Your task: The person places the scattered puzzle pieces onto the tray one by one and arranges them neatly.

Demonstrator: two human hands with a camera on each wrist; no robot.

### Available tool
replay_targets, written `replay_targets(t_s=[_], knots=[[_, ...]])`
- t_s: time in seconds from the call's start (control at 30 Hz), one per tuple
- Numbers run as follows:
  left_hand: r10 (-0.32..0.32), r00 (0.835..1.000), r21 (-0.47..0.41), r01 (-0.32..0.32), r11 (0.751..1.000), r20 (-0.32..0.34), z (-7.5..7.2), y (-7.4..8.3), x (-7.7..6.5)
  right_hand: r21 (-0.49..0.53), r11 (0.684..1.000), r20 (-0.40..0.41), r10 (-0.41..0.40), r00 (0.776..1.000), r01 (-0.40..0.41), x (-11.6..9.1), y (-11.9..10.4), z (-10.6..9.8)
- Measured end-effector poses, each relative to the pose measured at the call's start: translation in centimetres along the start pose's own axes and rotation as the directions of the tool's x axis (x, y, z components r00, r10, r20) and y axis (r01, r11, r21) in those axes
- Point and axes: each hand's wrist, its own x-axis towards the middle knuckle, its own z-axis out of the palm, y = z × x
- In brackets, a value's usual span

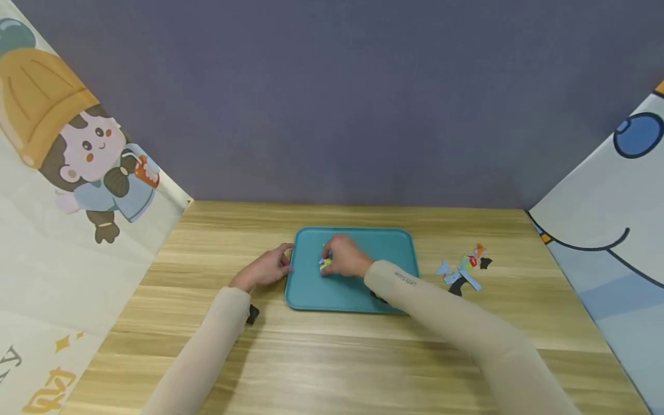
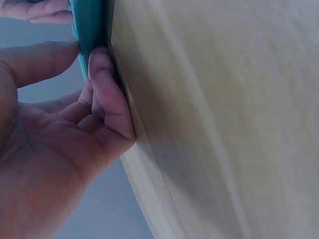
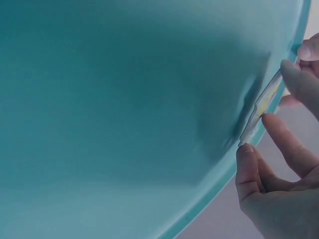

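A blue-green rectangular tray (image 1: 332,297) lies on the wooden table. My left hand (image 1: 264,268) is at its left edge; in the left wrist view the thumb (image 2: 50,59) touches the rim and the curled fingers tuck against its underside, pinching the edge. Over the left part of the tray, my right hand (image 1: 350,257) pinches a small flat piece with yellow and purple on it (image 1: 324,263). In the right wrist view this thin piece (image 3: 260,107) is tilted, held between fingertips and thumb just above the tray surface. Its printed face is mostly hidden.
Several flat coloured pieces (image 1: 464,271) lie in a loose pile on the table right of the tray. A black piece (image 1: 252,314) sits beside the left sleeve. Part of something black (image 1: 377,297) shows under the right sleeve. A dark wall panel (image 1: 337,115) stands behind.
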Motion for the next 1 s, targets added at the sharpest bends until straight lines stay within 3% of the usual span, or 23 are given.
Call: replay_targets(t_s=[0.67,1.0], knots=[[-0.031,0.999,-0.015,0.032,0.999,0.011,0.1,-0.3,0.2,-0.012,0.999,-0.019,0.05,0.999,-0.051,2.7,-1.4,2.2],[-0.027,1.0,-0.016,0.027,1.0,0.004,0.1,-0.4,0.3,-0.026,0.998,0.019,0.061,0.998,-0.06,2.7,-1.7,1.9]])
